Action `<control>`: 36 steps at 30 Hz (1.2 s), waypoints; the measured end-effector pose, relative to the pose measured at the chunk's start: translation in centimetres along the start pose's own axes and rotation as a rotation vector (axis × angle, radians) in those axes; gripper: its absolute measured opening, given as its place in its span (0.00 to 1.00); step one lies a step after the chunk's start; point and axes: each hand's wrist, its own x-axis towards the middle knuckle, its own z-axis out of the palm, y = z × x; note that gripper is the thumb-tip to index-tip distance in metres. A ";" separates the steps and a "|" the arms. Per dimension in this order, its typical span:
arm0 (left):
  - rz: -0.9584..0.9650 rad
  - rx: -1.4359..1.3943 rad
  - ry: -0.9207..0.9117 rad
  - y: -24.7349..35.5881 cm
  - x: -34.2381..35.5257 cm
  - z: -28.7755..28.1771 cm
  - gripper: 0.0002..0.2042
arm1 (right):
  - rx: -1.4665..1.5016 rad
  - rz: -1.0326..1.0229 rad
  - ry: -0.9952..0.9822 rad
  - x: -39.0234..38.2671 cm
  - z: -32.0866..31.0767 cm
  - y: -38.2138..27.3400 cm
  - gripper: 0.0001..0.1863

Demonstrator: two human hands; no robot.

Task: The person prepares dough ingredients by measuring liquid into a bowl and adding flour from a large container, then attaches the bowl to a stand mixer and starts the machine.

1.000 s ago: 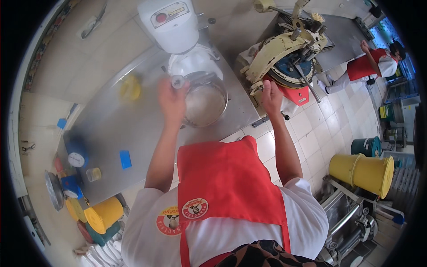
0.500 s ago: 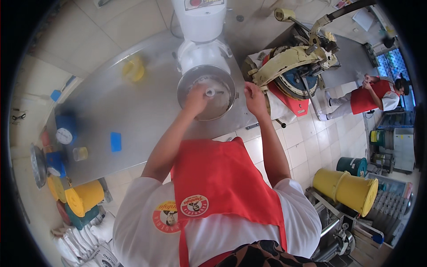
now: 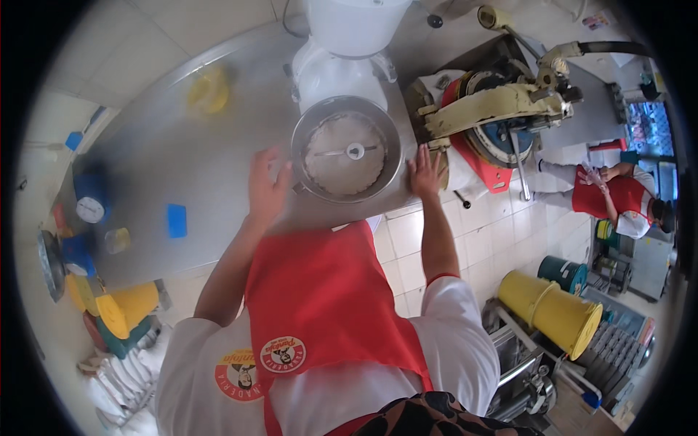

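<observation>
A round metal bowl [image 3: 393, 154] sits on the metal table in front of me, with a pale, flour-like mass [image 3: 338, 176] spread over its bottom. A blade with a round hub [image 3: 355, 151] lies across its middle. Behind the bowl rises the white machine body [image 3: 338, 81], with a white upper part [image 3: 356, 25]. My left hand [image 3: 269, 187] is just left of the bowl, fingers apart and holding nothing. To the bowl's right, my right hand [image 3: 424, 174] rests with outstretched fingers at the table edge, also without anything in it.
On the table [image 3: 153, 152] are a yellow dish [image 3: 209, 89], a blue rectangular piece [image 3: 177, 220], a clear cup [image 3: 117, 240] and a blue dial scale [image 3: 91, 200]. A cream-and-red machine [image 3: 494, 109] stands at right. Beyond it another person [image 3: 611, 192] wears a red apron.
My left hand has come out of the bowl to its left side, uncovering the blade and pale mass. My right hand has straightened its fingers. The whole view has shifted slightly.
</observation>
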 end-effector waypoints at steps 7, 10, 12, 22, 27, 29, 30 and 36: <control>-0.493 -0.367 -0.278 -4.3 2.0 0.2 0.13 | 1.021 0.276 0.234 -0.5 -7.0 -7.2 0.32; -0.474 -0.421 -0.399 -5.1 2.8 1.0 0.15 | 1.332 0.306 0.003 -2.1 -13.7 -11.5 0.33; -0.442 -0.382 -0.467 -5.3 3.6 1.5 0.15 | 1.314 0.393 0.051 -2.3 -14.6 -14.1 0.31; -0.542 -0.733 -0.527 -1.0 8.9 -0.8 0.12 | 1.182 0.489 0.131 3.9 -16.8 -16.4 0.20; -0.454 -0.885 -0.421 -1.4 11.2 0.3 0.14 | 1.002 0.395 0.050 9.9 -18.9 -16.4 0.16; -0.459 -0.927 -0.368 -1.9 12.1 0.9 0.14 | 1.015 0.370 0.058 11.8 -18.6 -15.9 0.18; -0.408 -0.858 -0.333 -2.4 12.5 1.1 0.14 | 1.054 0.387 0.045 12.6 -19.2 -17.7 0.19; -0.391 -0.862 -0.260 -3.1 14.7 2.3 0.13 | 0.667 0.029 0.052 17.3 -18.4 -15.3 0.22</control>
